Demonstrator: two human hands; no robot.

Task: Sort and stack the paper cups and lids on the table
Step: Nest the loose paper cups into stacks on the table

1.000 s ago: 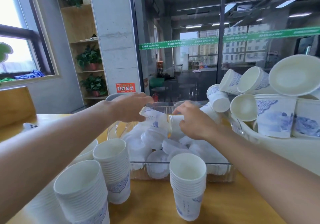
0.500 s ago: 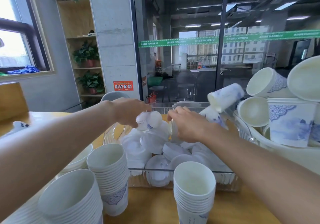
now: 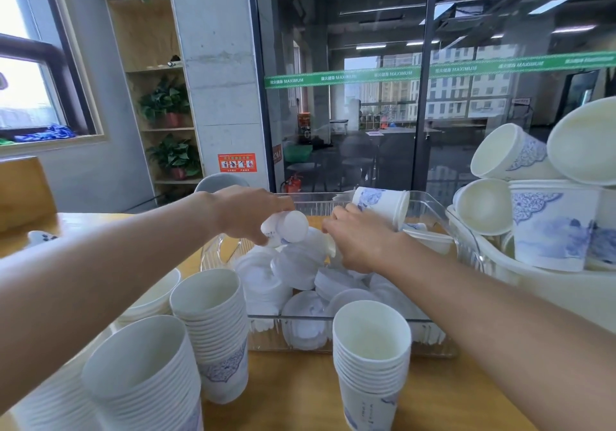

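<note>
left hand [image 3: 248, 212]: fingers curled round a small paper cup [image 3: 285, 227], held on its side, base toward camera, just above the lids; likely tipped to free or shed a lid
right hand [image 3: 361, 240]: over the lid pile, fingers bent down; seems to pinch something at the fingertips, cannot tell what
lids [image 3: 300, 270]: loose heap in clear bin [image 3: 433, 207], kept apart from cups
loose cup [image 3: 383, 204]: on its side at the bin's far edge, behind right hand; touching it or not, unclear
cup stacks [image 3: 213, 327]: nested, mouths up, on the table [image 3: 300, 394] near camera; sorted output
basket [image 3: 550, 284]: right side, unsorted cups heaped at all angles
stage: mid-sort, much left
</note>
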